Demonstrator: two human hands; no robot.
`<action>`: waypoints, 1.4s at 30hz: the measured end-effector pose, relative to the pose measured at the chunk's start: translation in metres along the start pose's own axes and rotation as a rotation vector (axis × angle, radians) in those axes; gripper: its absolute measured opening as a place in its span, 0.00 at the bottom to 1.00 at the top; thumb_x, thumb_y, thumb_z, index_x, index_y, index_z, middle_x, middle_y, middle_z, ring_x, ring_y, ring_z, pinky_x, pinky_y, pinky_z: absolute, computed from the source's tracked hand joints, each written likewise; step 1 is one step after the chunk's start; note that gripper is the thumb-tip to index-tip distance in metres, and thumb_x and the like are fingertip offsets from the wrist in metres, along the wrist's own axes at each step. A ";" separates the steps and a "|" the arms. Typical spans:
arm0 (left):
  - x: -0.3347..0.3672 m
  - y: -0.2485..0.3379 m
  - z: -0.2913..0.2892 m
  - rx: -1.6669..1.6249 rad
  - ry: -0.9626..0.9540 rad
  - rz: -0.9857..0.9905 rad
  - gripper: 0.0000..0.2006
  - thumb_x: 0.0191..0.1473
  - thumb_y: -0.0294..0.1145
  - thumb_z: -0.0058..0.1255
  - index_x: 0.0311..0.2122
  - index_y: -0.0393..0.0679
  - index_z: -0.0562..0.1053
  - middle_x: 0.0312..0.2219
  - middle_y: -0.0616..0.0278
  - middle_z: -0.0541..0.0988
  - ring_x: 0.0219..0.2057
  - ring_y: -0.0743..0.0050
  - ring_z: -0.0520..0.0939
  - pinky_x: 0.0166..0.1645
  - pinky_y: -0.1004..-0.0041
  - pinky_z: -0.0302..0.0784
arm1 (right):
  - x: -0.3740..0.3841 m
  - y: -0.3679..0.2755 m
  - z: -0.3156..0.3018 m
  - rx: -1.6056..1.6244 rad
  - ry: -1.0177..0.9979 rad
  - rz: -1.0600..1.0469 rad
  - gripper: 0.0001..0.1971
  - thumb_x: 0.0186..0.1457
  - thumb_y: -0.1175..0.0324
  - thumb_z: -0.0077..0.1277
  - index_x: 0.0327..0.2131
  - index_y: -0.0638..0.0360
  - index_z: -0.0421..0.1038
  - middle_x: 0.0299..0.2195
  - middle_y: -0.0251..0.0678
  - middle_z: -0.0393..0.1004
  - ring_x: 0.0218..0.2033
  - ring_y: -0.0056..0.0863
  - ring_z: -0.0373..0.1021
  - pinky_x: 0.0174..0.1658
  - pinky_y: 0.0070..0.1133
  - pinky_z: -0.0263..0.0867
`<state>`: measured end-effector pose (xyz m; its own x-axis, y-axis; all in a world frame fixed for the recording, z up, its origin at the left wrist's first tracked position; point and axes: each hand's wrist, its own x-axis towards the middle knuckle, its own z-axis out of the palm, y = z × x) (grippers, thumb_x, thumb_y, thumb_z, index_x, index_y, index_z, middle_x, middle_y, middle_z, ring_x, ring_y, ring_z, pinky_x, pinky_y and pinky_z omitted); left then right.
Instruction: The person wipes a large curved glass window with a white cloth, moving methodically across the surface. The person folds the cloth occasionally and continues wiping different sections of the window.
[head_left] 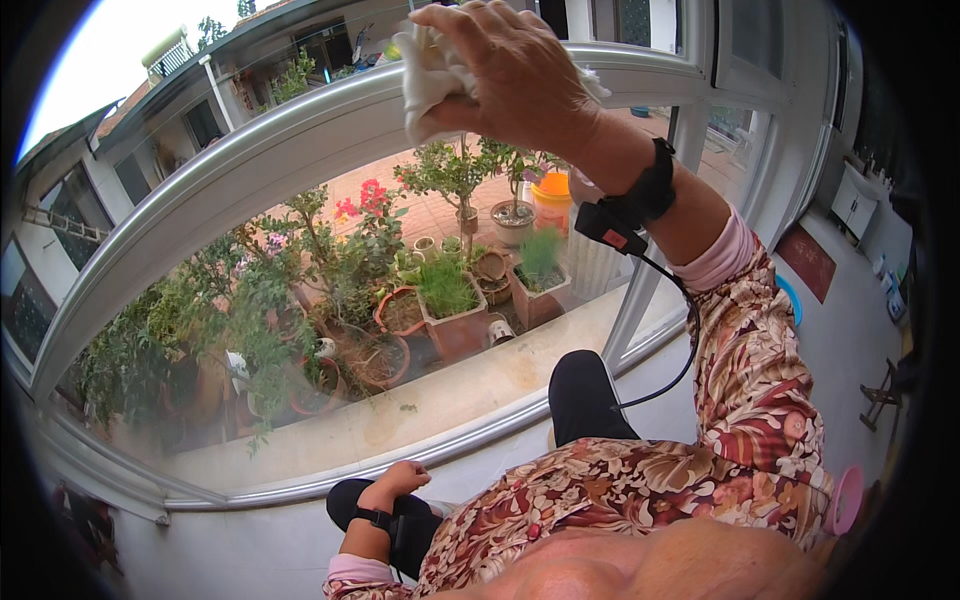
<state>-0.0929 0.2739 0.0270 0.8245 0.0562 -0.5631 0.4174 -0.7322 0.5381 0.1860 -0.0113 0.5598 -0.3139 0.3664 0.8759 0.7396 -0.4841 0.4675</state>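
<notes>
My right hand is raised at the top of the view, its fingers closed round a crumpled white cloth. The cloth lies over the white window rail, at its upper edge. A black band with a small box and cable circles my right wrist. Down low, my left hand rests by my dark-trousered knee, its fingers curled in with nothing seen in them. Below the rail, the large window pane stands between me and the potted plants.
Outside the glass are several potted plants, an orange bucket and a brick-paved yard. Indoors, a blue basin, a red mat, a small stool and a pink basin are at the right.
</notes>
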 end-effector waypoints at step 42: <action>0.038 -0.069 0.006 0.198 -0.024 -0.129 0.16 0.50 0.45 0.62 0.35 0.40 0.82 0.26 0.55 0.85 0.28 0.63 0.86 0.37 0.65 0.82 | -0.091 0.165 -0.077 -0.106 0.087 0.171 0.17 0.46 0.57 0.68 0.31 0.59 0.75 0.27 0.42 0.72 0.33 0.47 0.72 0.36 0.36 0.69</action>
<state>-0.0926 0.3228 -0.0353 0.7586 0.1434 -0.6356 0.4336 -0.8392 0.3282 0.2903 -0.1858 0.5664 -0.2426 0.2043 0.9484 0.7210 -0.6160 0.3172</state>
